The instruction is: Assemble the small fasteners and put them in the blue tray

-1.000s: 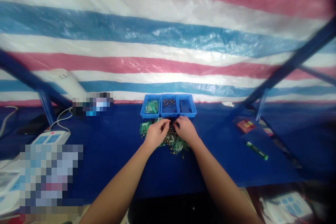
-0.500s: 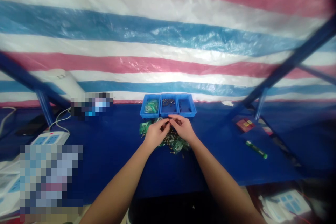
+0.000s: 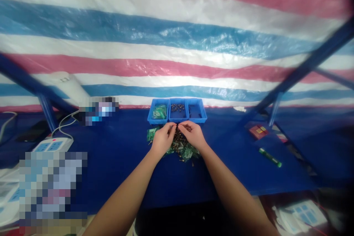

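Observation:
My left hand (image 3: pixel 163 139) and my right hand (image 3: pixel 193 134) meet fingertip to fingertip above a pile of small brass-coloured parts and green packets (image 3: pixel 184 150). Both hands are closed in a pinch; whatever lies between the fingers is too small and dark to name. Just beyond them stand three joined blue bins. Green packets fill part of the left bin (image 3: pixel 158 122). Small dark and brass-coloured pieces lie in the middle bin (image 3: pixel 177 119), and a few thin dark pieces are in the right bin (image 3: pixel 197 121). A green packet (image 3: pixel 152 133) lies left of my left hand.
On the blue tabletop (image 3: pixel 116 169), a red box (image 3: pixel 258 131) and a green tube (image 3: pixel 270 157) lie to the right. A white power strip (image 3: pixel 56 144) with a cable is at left. Blue frame bars flank the table; a striped sheet (image 3: pixel 177 44) hangs behind.
My left hand has shifted slightly left and its fingers have drawn a little away from the right hand's. The right hand stays nearly in place. Bins and pile look unchanged.

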The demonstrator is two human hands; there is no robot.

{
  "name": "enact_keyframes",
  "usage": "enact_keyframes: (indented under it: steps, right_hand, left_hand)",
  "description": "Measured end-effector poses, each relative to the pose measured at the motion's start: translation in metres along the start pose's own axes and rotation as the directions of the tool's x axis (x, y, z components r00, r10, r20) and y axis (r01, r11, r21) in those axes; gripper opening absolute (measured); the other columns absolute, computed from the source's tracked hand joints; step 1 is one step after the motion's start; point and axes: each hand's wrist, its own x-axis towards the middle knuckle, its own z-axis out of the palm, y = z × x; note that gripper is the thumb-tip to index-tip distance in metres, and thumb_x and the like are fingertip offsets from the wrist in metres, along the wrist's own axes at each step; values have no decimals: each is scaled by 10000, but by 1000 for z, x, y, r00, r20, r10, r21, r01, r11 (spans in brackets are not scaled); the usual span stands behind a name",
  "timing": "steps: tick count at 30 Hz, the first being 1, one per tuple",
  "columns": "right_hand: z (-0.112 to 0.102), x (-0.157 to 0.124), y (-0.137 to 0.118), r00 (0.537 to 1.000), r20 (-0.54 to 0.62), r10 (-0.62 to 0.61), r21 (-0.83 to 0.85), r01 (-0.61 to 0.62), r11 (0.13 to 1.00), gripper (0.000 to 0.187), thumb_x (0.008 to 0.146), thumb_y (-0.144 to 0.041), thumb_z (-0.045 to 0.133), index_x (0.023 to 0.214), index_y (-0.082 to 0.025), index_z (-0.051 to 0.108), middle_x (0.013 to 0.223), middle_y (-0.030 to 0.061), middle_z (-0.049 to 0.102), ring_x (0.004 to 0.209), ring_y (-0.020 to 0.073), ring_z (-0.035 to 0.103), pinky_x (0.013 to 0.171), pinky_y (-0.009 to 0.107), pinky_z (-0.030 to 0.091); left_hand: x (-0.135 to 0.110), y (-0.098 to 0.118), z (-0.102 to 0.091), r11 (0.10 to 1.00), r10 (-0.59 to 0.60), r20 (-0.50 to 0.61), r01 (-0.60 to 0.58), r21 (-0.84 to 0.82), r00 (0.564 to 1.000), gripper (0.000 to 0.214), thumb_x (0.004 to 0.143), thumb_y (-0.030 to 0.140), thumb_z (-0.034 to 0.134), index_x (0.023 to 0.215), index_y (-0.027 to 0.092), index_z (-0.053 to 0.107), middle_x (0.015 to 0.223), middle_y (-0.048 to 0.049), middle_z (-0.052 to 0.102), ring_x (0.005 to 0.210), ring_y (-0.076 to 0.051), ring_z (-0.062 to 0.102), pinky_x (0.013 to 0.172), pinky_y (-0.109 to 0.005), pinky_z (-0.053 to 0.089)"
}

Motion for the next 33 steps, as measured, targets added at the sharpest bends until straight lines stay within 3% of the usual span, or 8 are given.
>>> enact_keyframes:
  steps: [6, 13, 22, 33]
  right_hand:
    - [1, 0, -2, 1000, -10, -10, 47, 11, 999, 232, 793, -401, 681, 903, -203, 729, 862, 45, 731, 746, 169, 664, 726, 289, 537]
    - [-2, 2, -3, 998, -65, 18, 47, -15, 999, 246, 786, -422, 687, 895, -208, 741, 854, 48, 735, 715, 176, 660, 693, 297, 540]
    - [-1, 2, -2, 999, -5, 42, 121, -41, 992, 266, 793, -440, 682, 907, -205, 734, 832, 51, 728, 713, 178, 667, 712, 312, 555]
    - [-3, 3, 2, 1000, -27, 0, 84, 2, 996, 267, 814, -430, 671, 924, -194, 731, 861, 60, 734, 744, 179, 675, 721, 307, 555]
  left_hand:
    - [-1, 2, 0, 1000, -8, 28, 7, 9, 1000, 272, 965, 407, 462, 961, 222, 662, 708, 11, 682, 594, -138, 628, 580, -229, 442]
    - [-1, 1, 1, 999, -19, 12, 19, -41, 1000, 248, 936, 413, 518, 1053, 232, 641, 632, 42, 625, 549, -122, 592, 574, -229, 440]
    - [-1, 1, 1, 999, -10, 12, 11, -52, 1000, 226, 940, 386, 512, 1043, 233, 641, 649, 38, 639, 549, -115, 591, 574, -226, 440]
    - [-1, 1, 0, 999, -24, 32, 25, -39, 999, 246, 948, 402, 491, 1032, 220, 634, 655, 36, 633, 532, -110, 573, 558, -220, 414]
